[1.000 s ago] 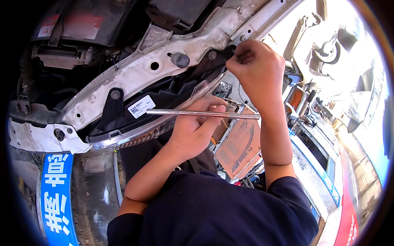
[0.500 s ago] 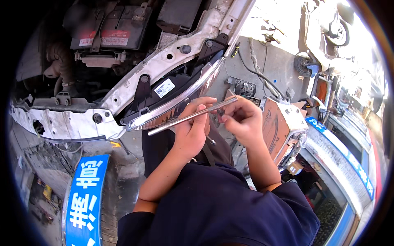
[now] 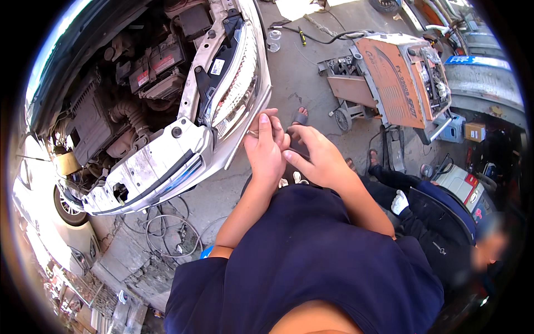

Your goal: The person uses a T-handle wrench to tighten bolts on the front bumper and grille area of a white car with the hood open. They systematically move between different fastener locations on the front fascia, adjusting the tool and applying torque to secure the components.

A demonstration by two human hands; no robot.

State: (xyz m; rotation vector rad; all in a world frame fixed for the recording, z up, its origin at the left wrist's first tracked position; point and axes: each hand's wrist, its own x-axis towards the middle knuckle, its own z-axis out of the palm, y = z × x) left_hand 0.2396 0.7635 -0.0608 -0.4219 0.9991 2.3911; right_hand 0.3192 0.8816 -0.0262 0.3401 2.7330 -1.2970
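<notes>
Here on my feed, the left hand (image 3: 263,147) is curled round the rod (image 3: 253,133), pinching it; just a short end shows at the fingers' outer side, pointing leftward, the rest hidden, so I can't call its long axis. My right hand (image 3: 317,156) is close beside, thumb and forefinger spread apart. Ahead and left of those fingers, the headlamp (image 3: 240,83) runs lengthwise away from me.

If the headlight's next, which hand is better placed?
Left, probably: the left hand is nearer the headlight, while the right hand sits beyond it, farther from the car. What either holds is unclear.
</notes>
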